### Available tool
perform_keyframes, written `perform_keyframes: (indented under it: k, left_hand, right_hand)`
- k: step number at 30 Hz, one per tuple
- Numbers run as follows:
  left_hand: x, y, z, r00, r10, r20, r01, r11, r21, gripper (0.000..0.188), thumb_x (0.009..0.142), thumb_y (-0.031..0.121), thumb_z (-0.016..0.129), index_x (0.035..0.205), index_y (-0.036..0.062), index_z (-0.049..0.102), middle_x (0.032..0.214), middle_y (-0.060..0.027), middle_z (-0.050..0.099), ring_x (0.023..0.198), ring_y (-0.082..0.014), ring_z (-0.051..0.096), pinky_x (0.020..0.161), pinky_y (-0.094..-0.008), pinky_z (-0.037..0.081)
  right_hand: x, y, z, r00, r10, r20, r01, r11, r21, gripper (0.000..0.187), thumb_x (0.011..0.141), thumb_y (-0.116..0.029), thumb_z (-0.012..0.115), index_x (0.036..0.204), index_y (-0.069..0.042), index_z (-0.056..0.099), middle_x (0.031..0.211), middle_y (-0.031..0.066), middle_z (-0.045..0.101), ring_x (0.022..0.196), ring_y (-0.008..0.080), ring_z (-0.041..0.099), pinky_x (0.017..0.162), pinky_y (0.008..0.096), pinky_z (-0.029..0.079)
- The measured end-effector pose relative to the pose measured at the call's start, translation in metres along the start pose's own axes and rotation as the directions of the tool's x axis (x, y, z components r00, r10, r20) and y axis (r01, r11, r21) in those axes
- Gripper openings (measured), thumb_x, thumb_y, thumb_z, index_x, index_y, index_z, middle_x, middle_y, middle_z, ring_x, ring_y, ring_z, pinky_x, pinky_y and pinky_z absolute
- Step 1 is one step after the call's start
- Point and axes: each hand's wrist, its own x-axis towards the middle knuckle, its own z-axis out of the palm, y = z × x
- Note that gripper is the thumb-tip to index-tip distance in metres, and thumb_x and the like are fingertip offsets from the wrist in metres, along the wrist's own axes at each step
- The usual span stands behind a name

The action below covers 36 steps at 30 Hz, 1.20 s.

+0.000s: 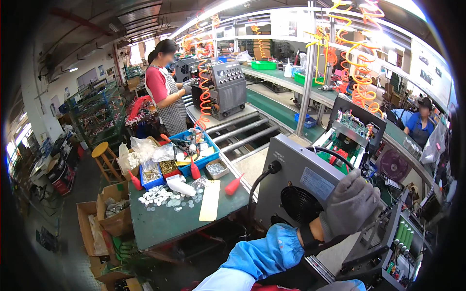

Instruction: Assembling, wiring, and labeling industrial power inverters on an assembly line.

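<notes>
My left hand [350,202], in a grey work glove, is at the right edge of a grey metal machine [279,162]. Its fingers are curled closed; whatever lies inside them is hidden. The machine's rear panel carries a round black fan grille [301,202], a pale label [316,182] and a thick black power cable [259,186]. Behind the panel, green circuit boards [350,127] show uncovered. At the lower edge a bit of blue sleeve [347,285] appears, but my right hand is out of sight. Beside it stands another open black chassis [376,242] with green cylindrical parts [403,234].
A green-topped bench [160,225] holds white caps [160,196], red squeeze bottles [234,185], a yellow paper strip [209,201] and a blue tool bin [208,157]. Metal rollers [242,140] run toward a co-worker [165,92] at another machine [228,89]. Orange coiled hoses [361,72] hang overhead.
</notes>
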Motion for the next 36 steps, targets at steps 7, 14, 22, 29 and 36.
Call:
perform_keyframes:
  k: [7,14,22,29,36]
  left_hand:
    - [-0.013,-0.001,0.004,0.996,0.047,0.071,-0.04,0.994,-0.097,0.02,0.075,0.009,0.065,0.095,0.0036,0.067,0.087,-0.0127,0.063,0.083,-0.0315,0.062,0.083,-0.0448,0.049]
    - [0.012,0.071,0.047,0.952,-0.235,-0.198,0.25,0.967,0.054,0.013,0.086,0.001,0.058,0.097,-0.0018,0.064,0.09,-0.0134,0.064,0.091,-0.03,0.061,0.089,-0.04,0.046]
    - [0.045,0.166,0.221,0.787,-0.045,0.615,0.398,0.798,-0.451,0.038,0.085,0.023,0.069,0.116,0.001,0.064,0.102,-0.0154,0.068,0.095,-0.0285,0.066,0.085,-0.0371,0.05]
    - [0.077,0.141,0.411,0.473,0.029,0.88,0.289,0.939,-0.187,0.08,0.072,0.048,0.078,0.129,0.0002,0.049,0.112,-0.0241,0.066,0.106,-0.0391,0.064,0.094,-0.0428,0.049]
    - [0.045,0.124,0.576,0.367,-0.213,0.905,0.885,0.379,-0.27,0.06,0.072,0.01,0.08,0.124,-0.0008,0.052,0.11,-0.0135,0.067,0.091,-0.0235,0.067,0.075,-0.0381,0.055]
  right_hand:
    - [-0.061,0.003,0.05,0.966,0.033,-0.256,-0.106,0.955,-0.276,0.023,0.097,-0.02,0.06,0.101,0.002,0.064,0.086,0.0136,0.066,0.072,0.0252,0.063,0.058,0.0357,0.047]
    - [-0.178,-0.007,0.156,0.281,-0.07,-0.957,-0.079,0.992,-0.096,0.027,0.096,-0.022,0.062,0.112,0.0,0.06,0.093,0.0074,0.065,0.079,0.0089,0.058,0.068,0.0248,0.046]
    - [-0.289,-0.004,0.158,-0.315,-0.416,-0.853,-0.447,0.858,-0.254,0.037,0.103,-0.037,0.05,0.104,-0.002,0.063,0.094,0.0036,0.061,0.09,0.0137,0.057,0.083,0.0298,0.046]
    - [-0.334,-0.001,0.18,-0.404,-0.38,-0.832,-0.251,0.921,-0.298,0.051,0.104,-0.042,0.046,0.128,0.002,0.055,0.088,0.0046,0.061,0.085,0.0141,0.062,0.077,0.0284,0.05]
    - [-0.352,-0.047,0.189,-0.622,-0.408,-0.669,-0.247,0.912,-0.327,0.05,0.104,-0.044,0.044,0.131,-0.002,0.05,0.078,0.0008,0.052,0.054,0.004,0.038,0.046,0.0201,0.032]
